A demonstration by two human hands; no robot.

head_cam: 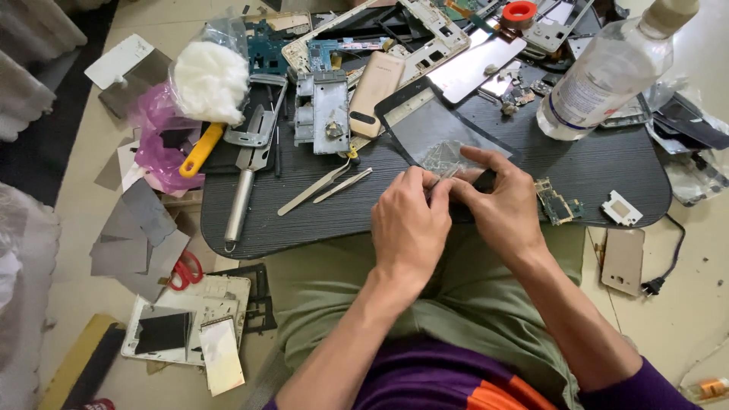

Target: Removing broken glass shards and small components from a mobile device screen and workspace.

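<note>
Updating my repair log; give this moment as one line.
left hand: pinching small clear packet | right hand: on packet | tweezers: idle on dark board

A dark ridged board carries tweezers, circuit boards and a bottle.

A purple top with an orange stripe and short sleeves is worn over olive-green trousers; both forearms are bare.

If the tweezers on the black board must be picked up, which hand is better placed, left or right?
Probably the left. The left hand is nearest the tweezers, which lie just to its left. The right hand would have to cross over it.
</note>
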